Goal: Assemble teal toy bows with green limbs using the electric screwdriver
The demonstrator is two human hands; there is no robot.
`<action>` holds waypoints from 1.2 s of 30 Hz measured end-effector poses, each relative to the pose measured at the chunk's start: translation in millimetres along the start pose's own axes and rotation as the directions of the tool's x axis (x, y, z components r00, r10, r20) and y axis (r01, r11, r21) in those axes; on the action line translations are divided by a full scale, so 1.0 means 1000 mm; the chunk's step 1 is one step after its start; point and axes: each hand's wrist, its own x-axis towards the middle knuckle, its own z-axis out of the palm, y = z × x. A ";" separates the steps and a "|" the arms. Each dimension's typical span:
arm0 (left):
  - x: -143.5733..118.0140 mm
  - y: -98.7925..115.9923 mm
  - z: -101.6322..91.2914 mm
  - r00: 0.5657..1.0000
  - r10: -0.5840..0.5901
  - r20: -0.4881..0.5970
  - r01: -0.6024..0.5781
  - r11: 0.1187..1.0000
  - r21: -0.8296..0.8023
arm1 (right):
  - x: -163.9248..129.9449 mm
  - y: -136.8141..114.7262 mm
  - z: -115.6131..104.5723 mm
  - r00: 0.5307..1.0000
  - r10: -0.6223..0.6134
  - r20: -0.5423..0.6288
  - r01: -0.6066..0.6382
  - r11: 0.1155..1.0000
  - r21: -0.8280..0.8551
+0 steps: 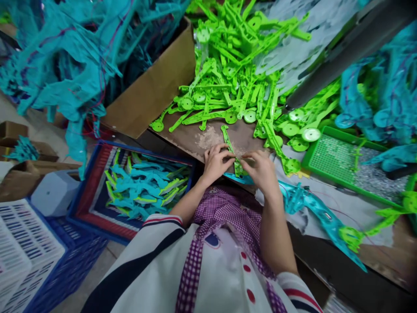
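Your left hand (215,161) and right hand (260,170) meet at the near edge of the brown worktop (192,139), fingers curled in and pinching the same green plastic strip (230,148). Each hand takes one side of its lower end, so the piece is braced from both sides while its free length runs up toward 11 o'clock across the bare board. Under your fingers sits a teal part (239,177); it looks as if the green strip is being pressed onto it, though your fingertips hide the joint and I cannot say for sure.

The heap of loose green parts (234,74) lies at 12 o'clock, just beyond the strip, close enough to draw from without leaning. At 3 o'clock a green mesh tray (329,163) holds small silvery bits, near your right hand. A joined teal and green piece (321,215) rests on the table edge at 4 o'clock, pointing away from you. Down at 9 o'clock, below table level, a blue-rimmed crate (94,191) holds teal and green pieces laid flat, well apart from your hands. The cardboard box (153,87) at 10 o'clock overflows with tangled teal pieces.
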 end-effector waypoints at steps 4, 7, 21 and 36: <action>0.000 -0.001 0.001 1.000 -0.002 -0.009 0.002 1.000 -0.015 | -0.006 0.014 0.013 0.989 0.058 0.140 -0.042 0.992 -0.116; 0.000 -0.001 0.002 1.000 0.003 -0.011 -0.003 1.000 -0.022 | 0.000 0.018 0.013 0.976 0.105 0.193 -0.083 0.990 -0.118; -0.001 -0.001 0.000 1.000 0.015 -0.016 -0.015 1.000 0.014 | 0.030 0.015 0.001 0.871 0.010 0.491 0.059 0.991 -0.123; 0.017 0.000 -0.036 0.969 0.214 0.120 -0.217 0.976 0.012 | 0.014 -0.013 0.006 0.882 0.162 0.443 -0.005 0.943 -0.333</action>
